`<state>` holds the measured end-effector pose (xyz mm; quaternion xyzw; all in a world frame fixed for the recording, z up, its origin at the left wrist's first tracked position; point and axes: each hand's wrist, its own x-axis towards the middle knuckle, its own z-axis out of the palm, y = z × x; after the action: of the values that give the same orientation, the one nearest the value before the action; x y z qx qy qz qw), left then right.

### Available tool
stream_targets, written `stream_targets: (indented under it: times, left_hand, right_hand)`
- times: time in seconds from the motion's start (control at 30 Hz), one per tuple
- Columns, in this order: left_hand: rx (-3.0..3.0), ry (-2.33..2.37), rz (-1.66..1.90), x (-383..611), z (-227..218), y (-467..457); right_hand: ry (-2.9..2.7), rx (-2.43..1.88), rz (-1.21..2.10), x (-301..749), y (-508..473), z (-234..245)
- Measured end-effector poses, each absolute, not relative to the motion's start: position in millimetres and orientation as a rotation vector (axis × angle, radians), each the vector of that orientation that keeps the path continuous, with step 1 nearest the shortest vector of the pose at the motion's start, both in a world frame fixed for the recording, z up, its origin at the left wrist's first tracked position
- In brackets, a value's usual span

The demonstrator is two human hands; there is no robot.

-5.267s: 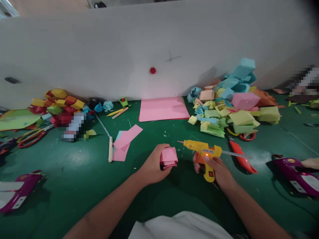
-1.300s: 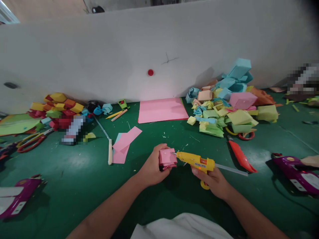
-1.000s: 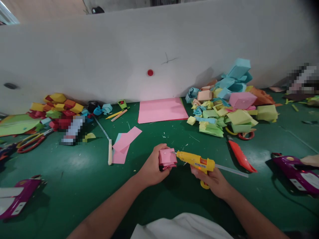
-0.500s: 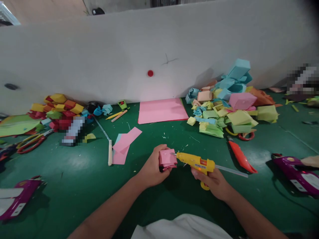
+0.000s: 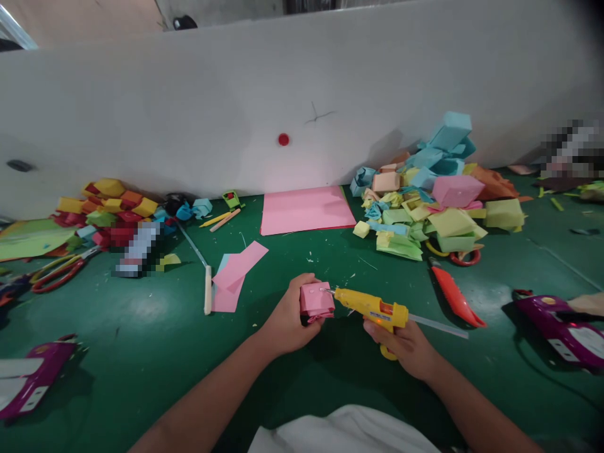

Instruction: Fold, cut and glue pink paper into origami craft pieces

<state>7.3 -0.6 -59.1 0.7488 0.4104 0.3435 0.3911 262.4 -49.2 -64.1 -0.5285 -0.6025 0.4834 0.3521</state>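
A small pink paper box is gripped in my left hand, just above the green table. My right hand is wrapped round the handle of a yellow hot glue gun. Its metal tip points left and meets the top of the box near its right edge, where small spots of glue seem to show. A clear glue stick juts from the back of the gun. To the left, pink paper strips overlap on the table.
Pink sheets lie by the white partition. Folded paper pieces are heaped right, more paper boxes left. A red-handled cutter, scissors, a wooden-handled tool and purple devices lie around.
Almost nothing differs. The glue gun's tip stays at the top of the pink box, and both hands keep their grip.
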Motion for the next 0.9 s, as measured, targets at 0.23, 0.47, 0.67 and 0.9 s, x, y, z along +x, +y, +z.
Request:
stream_targets:
  times: [0.23,0.47,0.67,0.9]
  left_hand:
    - [1.911,1.035,0.871,7,-60,1]
    - [1.927,1.025,0.88,7,-58,1]
    - [1.913,0.998,0.893,7,-60,1]
    - [1.903,0.989,0.886,6,-62,1]
  right_hand:
    - [-1.588,-1.312,1.248,272,-53,-74]
    - [-1.79,-1.168,1.129,266,-50,-61]
    - [-1.842,-1.14,1.061,260,-50,-64]
    - [-1.86,-1.112,1.133,256,-48,-60]
